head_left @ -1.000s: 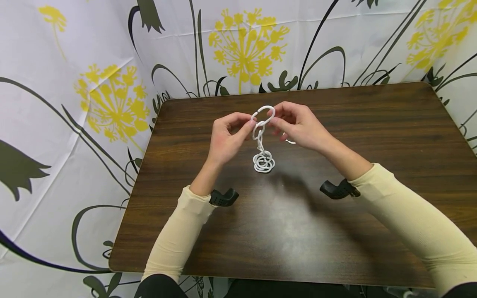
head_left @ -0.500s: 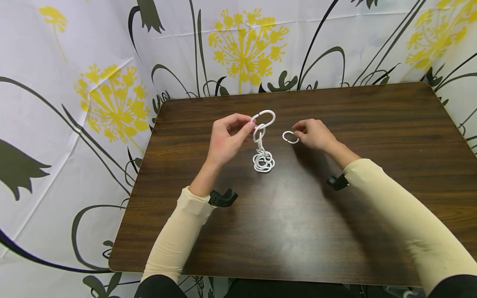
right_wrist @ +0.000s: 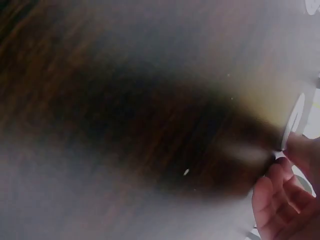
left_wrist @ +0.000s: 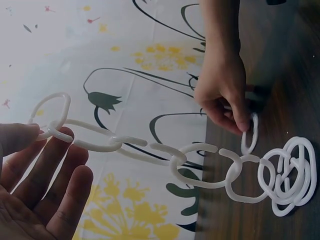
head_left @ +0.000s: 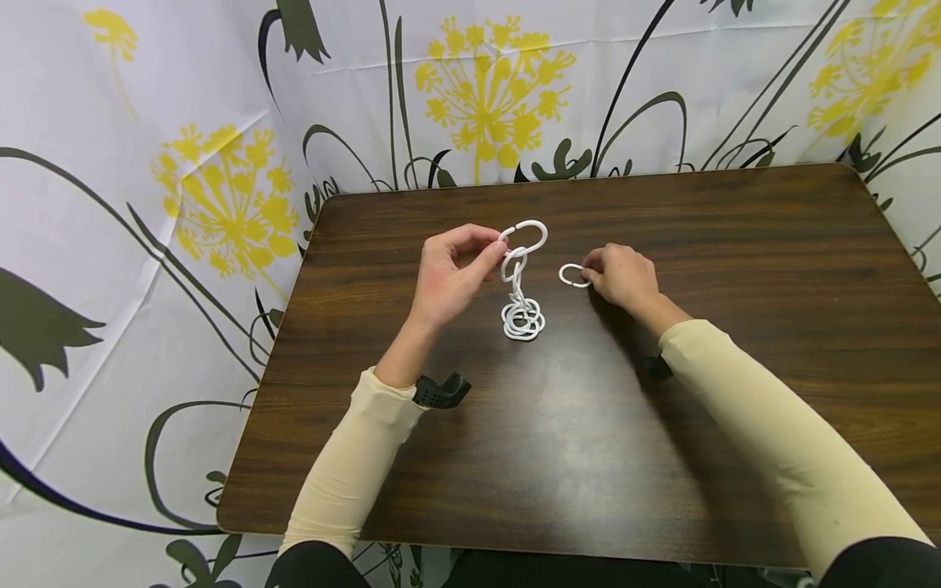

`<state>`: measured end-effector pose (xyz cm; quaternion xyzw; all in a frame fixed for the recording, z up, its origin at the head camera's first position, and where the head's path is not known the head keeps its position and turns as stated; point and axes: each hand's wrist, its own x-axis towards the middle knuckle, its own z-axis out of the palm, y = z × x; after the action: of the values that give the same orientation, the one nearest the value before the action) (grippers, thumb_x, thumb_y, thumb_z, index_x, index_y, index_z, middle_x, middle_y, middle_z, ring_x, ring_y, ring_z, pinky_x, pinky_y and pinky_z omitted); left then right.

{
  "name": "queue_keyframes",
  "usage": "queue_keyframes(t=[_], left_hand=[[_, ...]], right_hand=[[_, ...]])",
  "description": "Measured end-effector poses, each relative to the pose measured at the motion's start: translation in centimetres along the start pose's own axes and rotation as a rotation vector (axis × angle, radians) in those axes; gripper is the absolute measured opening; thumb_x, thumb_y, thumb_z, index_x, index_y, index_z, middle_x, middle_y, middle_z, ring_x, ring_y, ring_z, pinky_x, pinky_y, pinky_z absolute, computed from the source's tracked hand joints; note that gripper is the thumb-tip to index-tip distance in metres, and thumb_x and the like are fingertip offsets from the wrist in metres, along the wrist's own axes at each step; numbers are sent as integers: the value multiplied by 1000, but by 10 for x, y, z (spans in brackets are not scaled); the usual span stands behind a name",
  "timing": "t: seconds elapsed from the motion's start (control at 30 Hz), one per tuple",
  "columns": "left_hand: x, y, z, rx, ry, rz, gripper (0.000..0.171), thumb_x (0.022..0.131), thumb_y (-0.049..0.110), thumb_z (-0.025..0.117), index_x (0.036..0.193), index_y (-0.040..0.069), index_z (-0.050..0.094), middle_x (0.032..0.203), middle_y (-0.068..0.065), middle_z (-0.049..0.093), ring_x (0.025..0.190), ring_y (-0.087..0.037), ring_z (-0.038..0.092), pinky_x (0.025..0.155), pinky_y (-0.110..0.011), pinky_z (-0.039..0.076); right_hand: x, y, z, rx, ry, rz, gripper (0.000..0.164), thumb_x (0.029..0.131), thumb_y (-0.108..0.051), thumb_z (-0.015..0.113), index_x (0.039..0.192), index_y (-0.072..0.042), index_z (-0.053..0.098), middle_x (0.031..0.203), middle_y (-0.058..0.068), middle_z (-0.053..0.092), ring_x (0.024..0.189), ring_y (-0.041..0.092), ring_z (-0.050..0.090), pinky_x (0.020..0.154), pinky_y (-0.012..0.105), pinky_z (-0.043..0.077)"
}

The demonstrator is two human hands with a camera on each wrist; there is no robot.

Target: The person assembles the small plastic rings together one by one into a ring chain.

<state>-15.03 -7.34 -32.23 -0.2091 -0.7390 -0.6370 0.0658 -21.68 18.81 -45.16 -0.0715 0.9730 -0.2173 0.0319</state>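
Observation:
My left hand pinches the top link of a white plastic link chain between thumb and index finger. This top link stands up above the fingertips, and a small gap shows in its ring. Below it the chain hangs down, its lower links heaped in a loose pile on the table. To the right, my right hand pinches a separate white link by its right side, low over the tabletop. In the right wrist view the thumb lies against that link, seen nearly edge-on.
The brown wood-grain table has its far edge against a white curtain printed with yellow flowers and dark stems. A black wrist-worn device sticks out at the left cuff.
My right hand has left the top link of the chain and moved right and down to the separate link, taking hold of it. My left hand has kept its hold with hardly any movement.

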Motion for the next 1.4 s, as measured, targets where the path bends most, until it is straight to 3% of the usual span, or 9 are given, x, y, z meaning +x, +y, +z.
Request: queue_keyframes(t=[0.2, 0.43, 0.7, 0.83, 0.97, 1.07, 1.23, 1.4], left_hand=[[-1, 11, 1, 3, 5, -18, 12, 88, -6, 67, 95, -15, 67, 80, -17, 68, 64, -18, 62, 57, -32, 56], [-2, 10, 1, 5, 3, -16, 11, 88, -5, 67, 94, -14, 67, 80, -19, 68, 65, -28, 62, 56, -31, 55], [-1, 10, 1, -2, 1, -11, 11, 88, -6, 66, 94, -15, 67, 79, -17, 68, 64, -24, 61, 55, -25, 54], [-1, 9, 1, -8, -1, -5, 11, 88, -6, 66, 94, -15, 67, 79, -16, 68, 64, -27, 61, 55, -22, 53], [-1, 9, 1, -3, -3, -4, 12, 88, -5, 66, 95, -15, 67, 79, -16, 68, 64, -25, 61, 55, -24, 53], [0, 9, 1, 8, -4, -5, 12, 89, -5, 67, 95, -15, 67, 80, -18, 68, 64, -23, 61, 55, -26, 54], [0, 9, 2, 18, -5, -13, 11, 89, -4, 67, 94, -14, 68, 80, -20, 68, 66, -26, 63, 55, -25, 54], [0, 9, 3, 22, -13, -36, 12, 89, -3, 67, 95, -13, 68, 81, -24, 67, 67, -13, 63, 57, -27, 55]], right_hand=[[-2, 4, 0, 14, 2, -7, 10, 93, -18, 65, 97, -11, 70, 92, 9, 62, 85, 30, 59, 71, 51, 48], [-3, 1, -11, 137, 38, -30, 9, 92, -14, 63, 96, -7, 67, 87, 10, 66, 81, 29, 60, 70, 46, 48], [-11, -23, -47, 571, 133, -96, 18, 94, -4, 61, 110, 3, 66, 89, 18, 67, 66, 16, 63, 57, 24, 53], [-22, -41, -75, 847, 153, -108, 22, 97, -8, 60, 111, 8, 65, 83, 14, 65, 62, 13, 62, 55, 26, 57], [-35, -60, -102, 1094, 156, -123, 21, 96, -13, 65, 104, 5, 69, 83, 10, 66, 65, 15, 65, 59, 29, 59], [-46, -74, -115, 1206, 121, -160, 16, 94, -14, 68, 98, 2, 71, 86, 13, 66, 66, 18, 66, 61, 31, 59], [-60, -93, -123, 1186, 65, -239, 13, 93, -12, 68, 95, 0, 72, 82, 14, 65, 62, 19, 63, 58, 32, 59], [-66, -106, -117, 1079, 38, -289, 17, 94, -12, 67, 98, 4, 70, 82, 16, 67, 63, 21, 64, 59, 34, 59]])
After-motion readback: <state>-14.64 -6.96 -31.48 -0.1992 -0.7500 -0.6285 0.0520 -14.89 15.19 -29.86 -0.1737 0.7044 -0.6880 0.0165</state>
